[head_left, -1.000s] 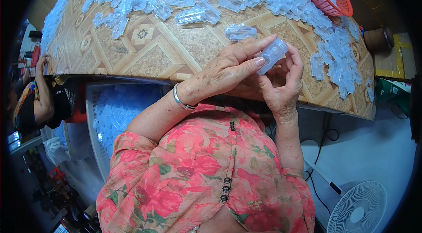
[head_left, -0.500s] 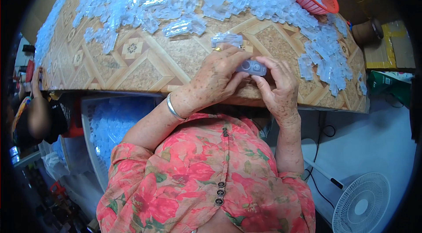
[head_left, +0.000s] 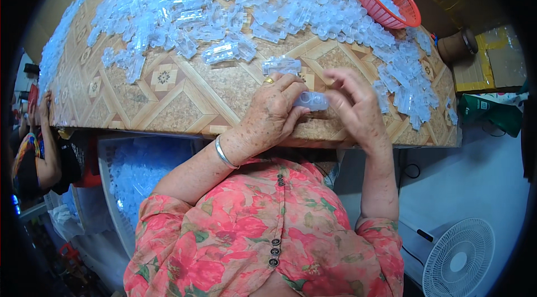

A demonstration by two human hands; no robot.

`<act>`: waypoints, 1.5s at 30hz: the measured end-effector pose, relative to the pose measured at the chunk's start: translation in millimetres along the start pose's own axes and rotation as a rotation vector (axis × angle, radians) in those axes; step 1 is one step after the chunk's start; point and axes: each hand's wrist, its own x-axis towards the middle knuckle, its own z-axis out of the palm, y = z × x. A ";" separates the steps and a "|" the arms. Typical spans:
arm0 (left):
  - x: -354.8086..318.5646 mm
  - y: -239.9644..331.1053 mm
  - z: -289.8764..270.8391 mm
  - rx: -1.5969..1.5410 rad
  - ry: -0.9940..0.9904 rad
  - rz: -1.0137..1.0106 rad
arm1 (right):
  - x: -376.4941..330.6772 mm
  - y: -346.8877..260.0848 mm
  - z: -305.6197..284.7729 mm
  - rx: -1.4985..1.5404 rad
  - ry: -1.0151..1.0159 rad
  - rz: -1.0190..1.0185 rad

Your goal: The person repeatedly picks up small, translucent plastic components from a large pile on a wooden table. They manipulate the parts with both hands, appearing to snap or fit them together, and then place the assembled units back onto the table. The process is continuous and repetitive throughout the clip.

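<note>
My left hand (head_left: 272, 108), a silver bangle on its wrist and a yellow ring on one finger, pinches a small translucent plastic piece (head_left: 314, 101) over the table's near edge. A round recess shows near the piece's left end. Just to the right, my right hand (head_left: 358, 108) has come off the piece, its fingers apart and slightly blurred, with nothing visible in them. Right beyond my left fingers lies another clear plastic part (head_left: 281, 65), flat on the table. Farther off spreads a loose heap of similar clear parts (head_left: 190, 17).
A red plastic basket (head_left: 415, 14) of small clear parts stands at the far right. More clear pieces (head_left: 411, 92) lie at the table's right. A white-rimmed crate (head_left: 106, 174) sits below the left edge. A white fan (head_left: 458, 262) is low right. Another person's arm (head_left: 49, 151) shows at left.
My right hand has let go of the plastic piece and drawn slightly right, its fingers opening. The left hand still holds the piece. The view has shifted a little.
</note>
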 end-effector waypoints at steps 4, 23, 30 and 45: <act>1.7 -4.2 1.1 -0.027 0.013 0.040 | 44.4 44.0 -12.6 -0.447 0.238 -0.135; -6.3 -9.0 1.9 -0.062 0.058 0.026 | 34.5 24.9 -12.2 -0.420 0.112 0.030; -3.5 -6.7 -0.1 -0.081 0.031 -0.011 | -6.8 19.2 5.9 -0.343 0.073 0.070; -6.3 -15.3 4.8 -0.065 0.088 0.040 | -14.3 -14.5 25.5 -0.181 0.133 -0.248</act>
